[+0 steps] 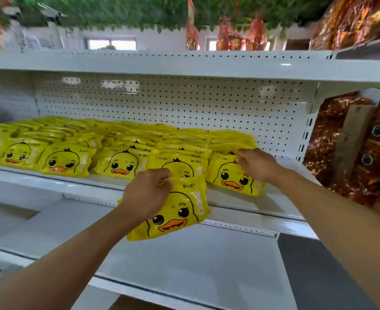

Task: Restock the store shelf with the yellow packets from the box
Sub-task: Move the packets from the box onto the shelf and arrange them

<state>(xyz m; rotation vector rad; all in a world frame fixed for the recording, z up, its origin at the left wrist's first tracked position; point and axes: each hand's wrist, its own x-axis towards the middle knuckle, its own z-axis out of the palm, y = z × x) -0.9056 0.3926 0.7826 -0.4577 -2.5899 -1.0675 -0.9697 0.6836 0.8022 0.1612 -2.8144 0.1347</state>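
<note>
Packets fill my view: a row of glossy yellow plastic packets printed with a cartoon duck face (pixel 66 162) stands along the white metal shelf (pixel 108 186), several rows deep toward the white perforated back panel (pixel 184 104). My left hand (pixel 147 195) grips another yellow duck-face packet (pixel 175 211) by its top edge, fingers curled over it and holding it tilted in front of the shelf lip, off the shelf surface. My right hand (pixel 257 164) has its fingers curled on the top edge of the rightmost front duck packet (pixel 233 177), which stands at the end of the row. Between the two, a further packet (pixel 180 164) stands partly hidden behind the held one. Below, I see a bare white lower shelf (pixel 184 260). To the right, red and gold foil bags (pixel 345 153) crowd the neighbouring bay, and more of them (pixel 352 21) sit on top of the unit beneath blurred green hanging foliage (pixel 117 12).
</note>
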